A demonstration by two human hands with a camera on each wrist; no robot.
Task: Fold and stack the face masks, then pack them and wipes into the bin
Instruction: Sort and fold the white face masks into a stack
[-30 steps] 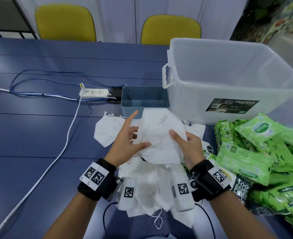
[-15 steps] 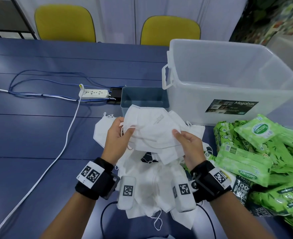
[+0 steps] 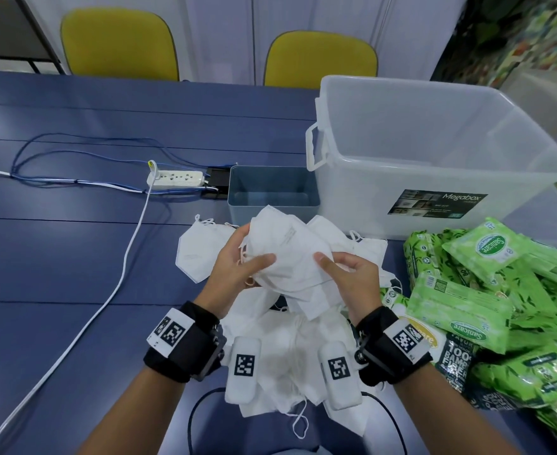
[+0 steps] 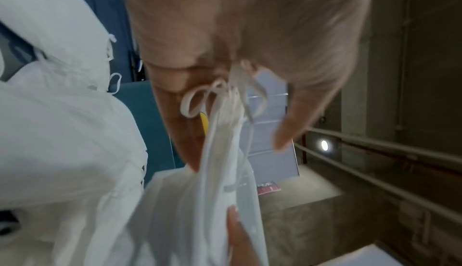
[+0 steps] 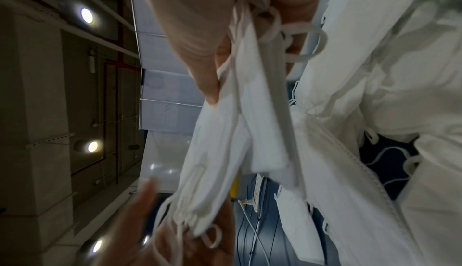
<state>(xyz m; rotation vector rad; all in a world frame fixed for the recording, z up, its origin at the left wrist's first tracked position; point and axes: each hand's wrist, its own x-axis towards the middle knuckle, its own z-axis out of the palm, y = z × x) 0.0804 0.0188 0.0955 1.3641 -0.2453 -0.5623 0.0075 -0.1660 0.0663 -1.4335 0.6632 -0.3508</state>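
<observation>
Left hand [image 3: 234, 267] and right hand [image 3: 352, 274] both pinch the small stack of white folded face masks [image 3: 290, 254], now squared flatter than a second ago | held above loose mask pile [image 3: 287, 343] on blue table [image 3: 57, 257] | clear plastic bin [image 3: 434, 152] still unpacked.

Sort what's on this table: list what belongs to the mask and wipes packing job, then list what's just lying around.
Part of the job:
- masks held in left hand and right hand
- loose mask pile
- single mask
- green wipes packs
- clear bin
- small grey bin, possibly

Just lying about:
- power strip
- white cable
- blue cables
- yellow chairs
</observation>
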